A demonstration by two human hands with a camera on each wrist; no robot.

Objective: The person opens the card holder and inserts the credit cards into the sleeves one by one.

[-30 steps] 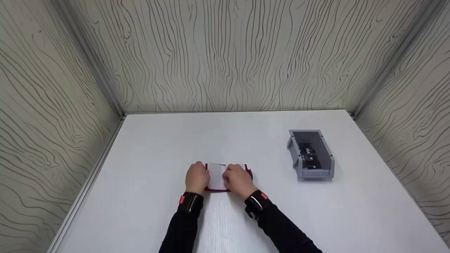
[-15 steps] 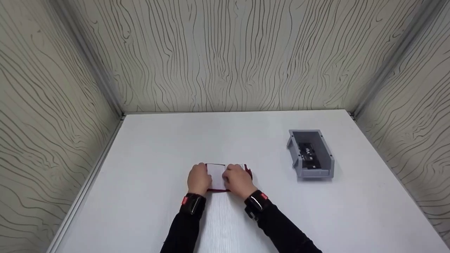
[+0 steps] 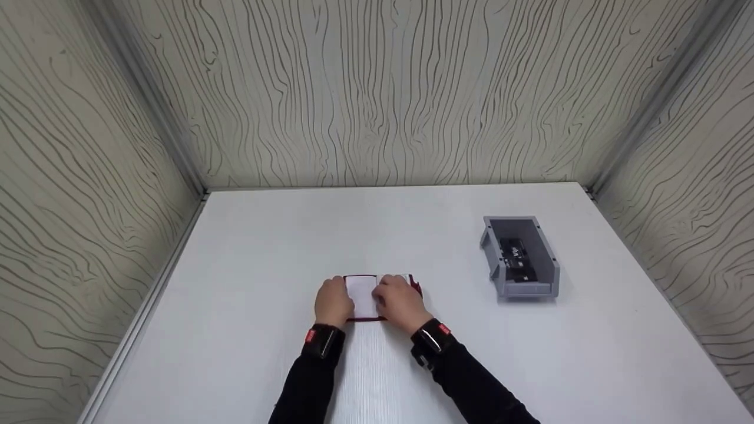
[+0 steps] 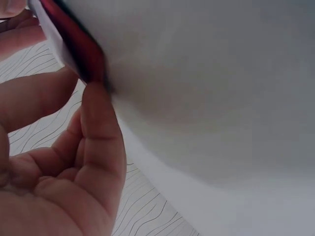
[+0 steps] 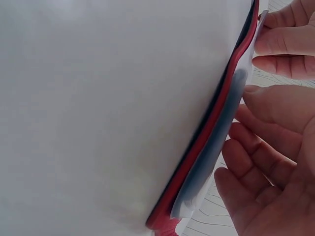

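Note:
A small red-covered booklet (image 3: 366,320) lies spread on the white table, a white page (image 3: 360,292) showing on its left half. At its left edge, my left hand (image 3: 333,302) pinches page and cover between thumb and finger, as the left wrist view shows close up. My right hand (image 3: 402,301) bends over the right half, thumb and fingertips at the inner edge of the white page. In the right wrist view, a clear plastic sleeve (image 5: 209,142) lies along the red cover (image 5: 197,142), the thumb touching its edge. My right hand hides much of the right half.
To the right stands a grey plastic bin (image 3: 528,289) holding black packets (image 3: 517,259) with white print. Wood-patterned panels (image 3: 377,94) wall the white table (image 3: 265,235) at the back and both sides.
The white page was tilted at the left and now lies flat and straight within the red cover. My left hand has shifted slightly right and toward me; the right hand has stayed put.

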